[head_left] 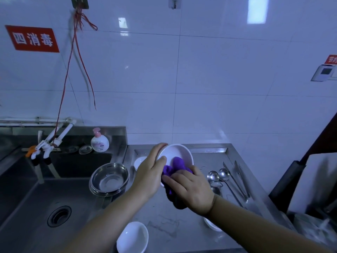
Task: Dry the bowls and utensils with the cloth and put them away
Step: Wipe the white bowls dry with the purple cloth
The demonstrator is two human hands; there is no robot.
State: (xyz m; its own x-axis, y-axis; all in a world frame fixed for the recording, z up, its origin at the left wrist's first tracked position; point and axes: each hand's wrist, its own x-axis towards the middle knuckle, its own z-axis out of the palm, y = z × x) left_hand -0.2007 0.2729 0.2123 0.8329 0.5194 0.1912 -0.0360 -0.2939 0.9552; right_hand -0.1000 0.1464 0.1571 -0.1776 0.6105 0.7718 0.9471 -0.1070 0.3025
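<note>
My left hand grips a white bowl by its rim, tilted up above the steel counter. My right hand holds a purple cloth pressed into the bowl. Stacked steel bowls stand at the left by the sink. Another white bowl sits near the front edge, a small white bowl behind my left hand, and one more white bowl shows partly under my right arm. Ladles and tongs lie at the right.
A deep steel sink with a drain lies at the left, with a tap and a soap bottle behind it. A tiled wall stands at the back. Dark and white things crowd the right edge.
</note>
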